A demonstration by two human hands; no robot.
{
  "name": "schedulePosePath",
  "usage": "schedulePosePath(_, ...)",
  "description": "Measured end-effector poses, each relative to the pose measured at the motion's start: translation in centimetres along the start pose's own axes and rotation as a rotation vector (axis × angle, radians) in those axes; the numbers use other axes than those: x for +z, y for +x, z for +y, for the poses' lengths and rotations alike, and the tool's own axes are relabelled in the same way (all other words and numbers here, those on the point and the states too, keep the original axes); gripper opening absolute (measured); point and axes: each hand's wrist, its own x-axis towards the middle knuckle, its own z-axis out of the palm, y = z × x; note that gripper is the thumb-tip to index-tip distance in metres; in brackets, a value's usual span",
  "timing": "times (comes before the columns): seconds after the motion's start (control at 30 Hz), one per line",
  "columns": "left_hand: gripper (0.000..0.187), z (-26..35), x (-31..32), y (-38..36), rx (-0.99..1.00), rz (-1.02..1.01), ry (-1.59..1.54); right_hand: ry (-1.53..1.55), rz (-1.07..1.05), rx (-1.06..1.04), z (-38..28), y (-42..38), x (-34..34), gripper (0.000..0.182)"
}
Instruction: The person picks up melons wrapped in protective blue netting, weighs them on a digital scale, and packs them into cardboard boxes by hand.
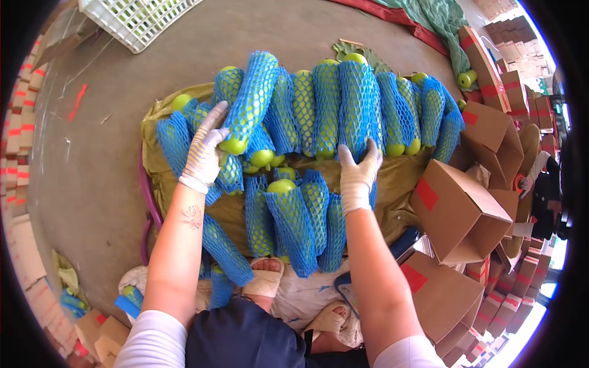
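Note:
My left hand (205, 150), in a pale striped glove, is closed around the lower part of a long green gourd in a blue foam net (253, 101), tilted and raised above the pile. My right hand (361, 172), also gloved, has its thumb and fingers around the lower end of another netted gourd (354, 101) in the upper row. More netted gourds (326, 104) lie side by side in that row. A second group of netted gourds (293, 227) rests nearer me, some with their bare green ends showing.
An olive-coloured cloth (392, 211) lies under the gourds. Open cardboard boxes (451, 205) stand to the right, with a person (546, 190) beyond them. A white plastic crate (138, 24) is at the upper left. Stacked cartons (24, 132) line the left edge.

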Motion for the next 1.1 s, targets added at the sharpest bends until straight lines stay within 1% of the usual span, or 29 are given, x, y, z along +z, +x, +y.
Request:
schedulePosePath(0.03, 0.060, -0.2, 0.0, 0.1, 0.013, -0.019, 0.037, -0.021, 0.052, -0.119, -1.1, -0.8, -0.3, 0.075)
schedulePosePath(0.07, 0.060, -0.4, 0.3, 0.1, 0.041, -0.014, 0.101, 0.103, 0.004, -0.179, -2.5, -1.9, -0.4, 0.064)
schedulePosePath(0.1, 0.059, -0.4, 0.9, -0.1, 0.066, -0.009, 0.167, 0.222, -0.130, -0.233, -3.4, -2.5, 0.0, 0.056)
schedulePosePath(0.13, 0.059, -0.6, 1.1, 0.1, 0.069, 0.012, 0.244, 0.512, -0.378, 0.015, -5.2, -2.9, 0.9, 0.054)
schedulePosePath(0.17, 0.057, -1.2, 2.1, 0.0, 0.106, 0.044, 0.178, 0.541, -0.545, 0.111, -7.0, -3.2, 1.3, 0.059)
schedulePosePath(0.2, 0.055, -1.5, 3.6, -0.2, 0.097, 0.060, 0.185, 0.482, -0.612, 0.127, -8.5, -2.9, 2.2, 0.068)
schedulePosePath(0.23, 0.053, -1.9, 5.0, -0.6, 0.088, 0.077, 0.191, 0.714, -0.705, 0.453, -9.0, -2.3, 4.2, 0.077)
schedulePosePath(0.3, 0.052, -4.0, 7.3, -1.4, 0.189, 0.026, 0.444, 0.854, -0.751, 0.543, -8.5, -0.1, 7.2, 0.074)
schedulePosePath(0.33, 0.045, -3.5, 8.6, -2.1, 0.197, -0.010, 0.374, 1.011, -0.827, 0.680, -9.1, 1.0, 6.2, 0.061)
schedulePosePath(0.37, 0.045, -2.5, 8.8, -2.7, 0.197, -0.012, 0.367, 0.855, -0.774, 0.801, -9.9, 1.5, 5.2, 0.046)
schedulePosePath(0.43, 0.039, -0.6, 8.1, -3.5, 0.127, -0.009, 0.228, 0.905, -0.827, 0.633, -11.1, 0.6, 0.7, 0.040)
schedulePosePath(0.47, 0.039, -0.3, 7.5, -3.9, 0.211, 0.018, 0.251, 0.935, -0.834, 0.623, -11.0, -0.5, -2.1, 0.041)
schedulePosePath(0.5, 0.038, 0.5, 7.1, -4.6, 0.199, 0.057, 0.235, 0.964, -0.837, 0.614, -11.0, -1.7, -5.4, 0.042)
schedulePosePath(0.57, 0.038, 0.5, 5.2, -6.0, 0.212, 0.080, 0.184, 0.830, -0.705, 0.536, -12.5, -4.2, -14.1, 0.063)
schedulePosePath(0.63, 0.037, -0.1, 3.9, -7.8, 0.164, 0.112, 0.258, 0.722, -0.510, 0.500, -15.5, -6.6, -23.1, 0.065)
schedulePosePath(0.67, 0.034, -0.5, 3.6, -8.8, 0.136, 0.091, 0.295, 0.620, -0.447, 0.389, -14.0, -7.2, -27.5, 0.076)
schedulePosePath(0.7, 0.034, -1.4, 3.1, -10.0, 0.116, 0.078, 0.292, 0.452, -0.274, 0.482, -14.3, -8.2, -32.1, 0.089)
schedulePosePath(0.73, 0.034, -2.5, 2.6, -11.0, 0.065, 0.053, 0.324, 0.429, -0.243, 0.366, -14.7, -9.2, -35.7, 0.099)
schedulePosePath(0.77, 0.036, -3.5, 2.0, -11.6, 0.025, 0.030, 0.359, 0.324, -0.167, 0.363, -14.4, -10.4, -40.5, 0.104)
schedulePosePath(0.8, 0.037, -4.4, 1.5, -12.4, 0.006, 0.010, 0.379, 0.308, -0.039, 0.326, -13.7, -12.1, -44.2, 0.105)
schedulePosePath(0.83, 0.036, -4.9, 1.1, -13.0, 0.037, 0.015, 0.517, 0.203, -0.029, 0.366, -15.3, -13.6, -47.1, 0.104)
schedulePosePath(0.9, 0.037, -5.7, 0.0, -13.5, 0.062, 0.061, 0.615, 0.247, -0.031, 0.356, -13.9, -14.9, -48.0, 0.104)
schedulePosePath(0.93, 0.040, -5.9, -0.5, -13.3, 0.099, 0.109, 0.709, 0.266, -0.034, 0.352, -13.6, -15.6, -48.3, 0.104)
schedulePosePath(0.97, 0.040, -5.2, -0.5, -13.2, 0.114, 0.118, 0.716, 0.284, -0.039, 0.347, -13.4, -16.1, -48.4, 0.104)
schedulePosePath(1.03, 0.043, -3.7, -0.8, -12.6, 0.475, 0.221, 1.254, 0.314, -0.059, 0.336, -12.9, -16.7, -48.6, 0.104)
schedulePosePath(1.07, 0.056, -3.3, -1.7, -11.7, 0.408, 0.281, 1.324, 0.329, -0.072, 0.331, -12.7, -16.8, -48.5, 0.104)
schedulePosePath(1.1, 0.056, -3.1, -2.1, -10.9, 0.416, 0.303, 1.331, 0.343, -0.088, 0.324, -12.4, -16.8, -48.4, 0.104)
